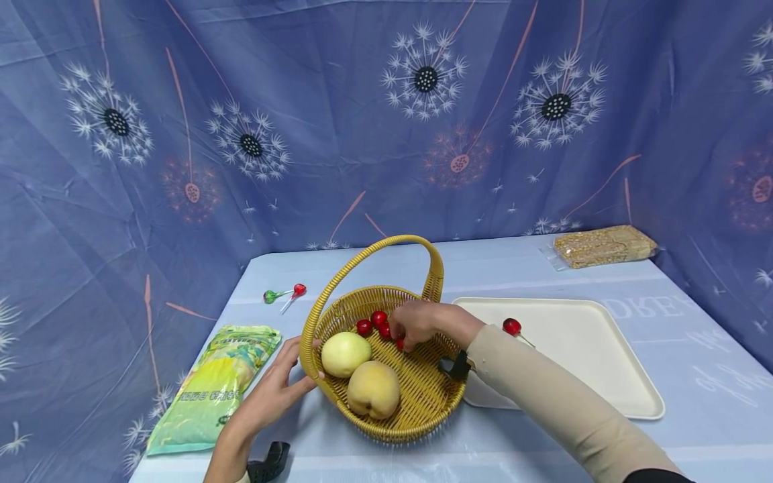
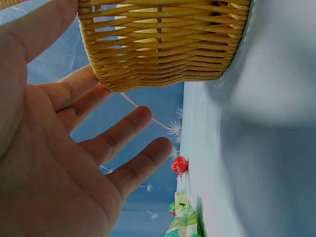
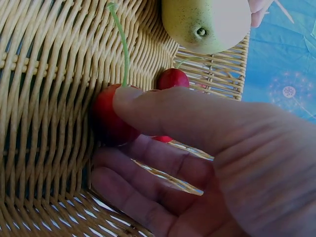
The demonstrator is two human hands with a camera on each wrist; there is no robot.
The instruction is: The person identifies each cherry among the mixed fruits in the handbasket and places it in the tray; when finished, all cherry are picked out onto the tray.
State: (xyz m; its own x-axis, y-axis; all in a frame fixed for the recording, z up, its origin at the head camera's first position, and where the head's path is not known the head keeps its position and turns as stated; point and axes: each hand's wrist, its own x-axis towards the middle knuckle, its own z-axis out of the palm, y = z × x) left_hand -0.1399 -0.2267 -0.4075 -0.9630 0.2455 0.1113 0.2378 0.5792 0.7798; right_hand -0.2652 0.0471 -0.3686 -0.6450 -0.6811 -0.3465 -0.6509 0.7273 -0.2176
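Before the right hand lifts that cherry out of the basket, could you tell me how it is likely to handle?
The cherry looks small, round and glossy, so it may slip or roll on the basket weave if released. Its skin seems soft, so the right hand pinching it should probably press lightly. The thin green stem looks bendy and might snap off if pulled.

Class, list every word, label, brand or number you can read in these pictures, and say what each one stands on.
"DREY", mirrored and faint, its start hidden: on the blue tablecloth beside the white tray.
Dark print on the green packet: too small and blurred to read.
Wrapped bars at the back: no readable label.
Woven basket, fruit and lollipops: no text.
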